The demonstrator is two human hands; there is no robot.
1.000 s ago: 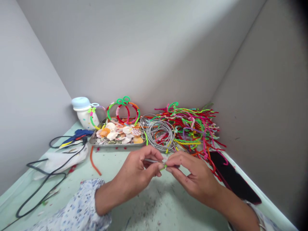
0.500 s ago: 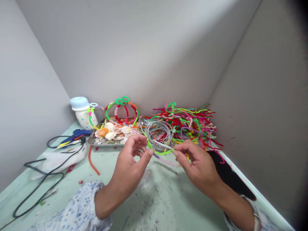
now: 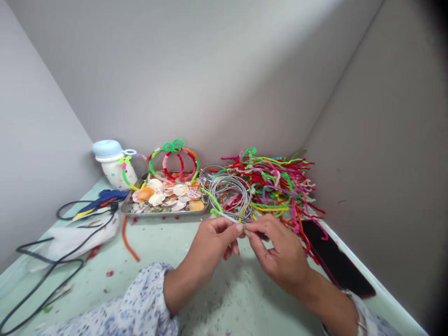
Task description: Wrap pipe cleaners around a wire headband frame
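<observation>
My left hand [image 3: 215,245] and my right hand [image 3: 280,252] meet above the table, thumbs and forefingers pinched together. Between them is a green pipe cleaner [image 3: 215,213], a small green bit of it showing at the fingertips. A pale strip [image 3: 228,217] runs beside it up to the left fingers; its exact kind is unclear. Most of the held length is hidden behind the left hand. Just beyond the fingers lies a coil of grey wire [image 3: 229,193]. Behind my right hand spreads a tangled pile of coloured pipe cleaners [image 3: 276,182].
A metal tray [image 3: 164,213] of seashells [image 3: 157,198] stands at the back, with pipe-cleaner hoops [image 3: 174,161] over it. Left are a bottle [image 3: 119,172], a blue tool [image 3: 105,198], a black cable [image 3: 52,266] and a plastic bag [image 3: 84,238]. A phone [image 3: 338,259] lies right.
My hands have come together; before, they were apart with the green pipe cleaner and pale strip stretched between them. The view has shifted slightly.
</observation>
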